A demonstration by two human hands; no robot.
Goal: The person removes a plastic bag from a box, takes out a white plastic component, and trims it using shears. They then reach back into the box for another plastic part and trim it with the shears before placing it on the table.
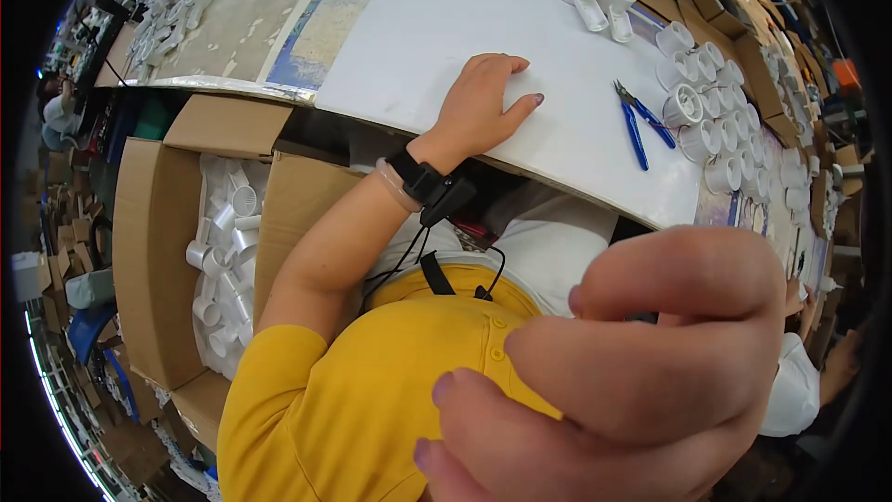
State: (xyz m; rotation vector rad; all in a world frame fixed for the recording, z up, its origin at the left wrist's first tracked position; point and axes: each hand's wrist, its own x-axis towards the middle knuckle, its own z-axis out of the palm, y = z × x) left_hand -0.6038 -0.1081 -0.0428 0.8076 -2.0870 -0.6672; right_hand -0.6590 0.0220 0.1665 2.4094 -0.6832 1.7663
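My left hand (478,104) rests on a white board (400,46) near its front edge, thumb and fingers apart, holding nothing. A black band with a small dark device (429,184) is on that wrist. My right hand (641,353) is raised very close, large at the lower right, its fingers curled inward; no object shows in it, and its palm and thumb are hidden. Blue-handled cutting pliers (635,125) lie on the board, right of my left hand and apart from it. Two white plastic pipe fittings (591,11) stand at the board's far right edge.
Rows of round white plastic parts (720,121) stand along the right. At the left, a cardboard box (153,251) beside my seat holds many white pipe fittings (223,265). Small white parts (177,14) are heaped at the far left of the table. Another person's sleeve (793,386) shows at right.
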